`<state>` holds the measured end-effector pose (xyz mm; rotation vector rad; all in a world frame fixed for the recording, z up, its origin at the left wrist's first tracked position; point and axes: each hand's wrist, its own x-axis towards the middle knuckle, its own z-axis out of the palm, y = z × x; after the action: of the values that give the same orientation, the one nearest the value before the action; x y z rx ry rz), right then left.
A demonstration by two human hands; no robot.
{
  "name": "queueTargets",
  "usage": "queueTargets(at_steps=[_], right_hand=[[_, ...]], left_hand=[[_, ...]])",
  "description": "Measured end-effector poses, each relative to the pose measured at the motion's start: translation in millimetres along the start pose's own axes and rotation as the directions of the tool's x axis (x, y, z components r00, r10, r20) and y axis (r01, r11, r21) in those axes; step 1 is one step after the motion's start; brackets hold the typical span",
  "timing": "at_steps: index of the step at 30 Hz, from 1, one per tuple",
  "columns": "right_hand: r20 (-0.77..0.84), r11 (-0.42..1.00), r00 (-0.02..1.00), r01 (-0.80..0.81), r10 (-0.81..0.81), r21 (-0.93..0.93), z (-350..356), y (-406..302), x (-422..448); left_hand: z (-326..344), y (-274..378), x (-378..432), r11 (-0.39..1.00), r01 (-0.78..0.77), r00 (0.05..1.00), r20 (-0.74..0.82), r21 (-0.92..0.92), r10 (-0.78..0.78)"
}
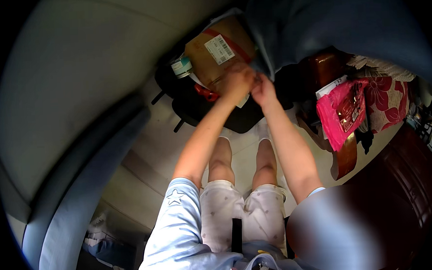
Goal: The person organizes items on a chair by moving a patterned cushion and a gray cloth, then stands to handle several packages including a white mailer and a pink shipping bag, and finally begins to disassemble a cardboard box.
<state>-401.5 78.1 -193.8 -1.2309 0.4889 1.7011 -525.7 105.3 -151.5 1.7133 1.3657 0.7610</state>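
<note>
Both arms reach forward over a black seat [226,118]. My left hand [239,78] is by the lower right corner of a brown cardboard package [206,56] with a red stripe and a printed label. Close beside it, my right hand [263,90] is near the edge of a blue-grey cloth [264,51]; the fingers meet there, and what they grip is hidden. A small pale item [243,101] shows below the hands. Left of the package stands a small jar with a teal and white label [181,67]. A red object [205,93] lies below the jar.
To the right, a bright pink plastic bag [341,110] lies by a red floral cloth [386,102] and a curved wooden furniture leg [344,161]. Dark wooden furniture [398,184] stands at the lower right. A large grey surface [69,62] curves along the left.
</note>
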Motion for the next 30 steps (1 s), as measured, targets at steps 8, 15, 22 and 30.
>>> queueTargets(at_steps=[8, 15, 22, 30], right_hand=[[0.298, 0.822, 0.831, 0.535, -0.47, -0.196, 68, -108, -1], [0.272, -0.466, 0.832, 0.018, -0.484, -0.884, 16, -47, 28], [0.303, -0.37, 0.832, 0.129, -0.464, -0.92, 7, -42, 29], [0.237, -0.044, 0.919, 0.235, -0.316, -0.971, 12, -32, -19]], left_hand=[[-111, -131, -18, 0.57, 0.357, 0.866, -0.034, 0.74, -0.498], [-98, -125, -64, 0.654, 0.74, 0.669, -0.082, 0.153, -0.738], [-73, -156, -100, 0.611, 0.791, 0.604, -0.115, -0.031, -0.789], [-69, -130, -104, 0.27, 0.738, 0.378, 0.049, -0.618, -0.924]])
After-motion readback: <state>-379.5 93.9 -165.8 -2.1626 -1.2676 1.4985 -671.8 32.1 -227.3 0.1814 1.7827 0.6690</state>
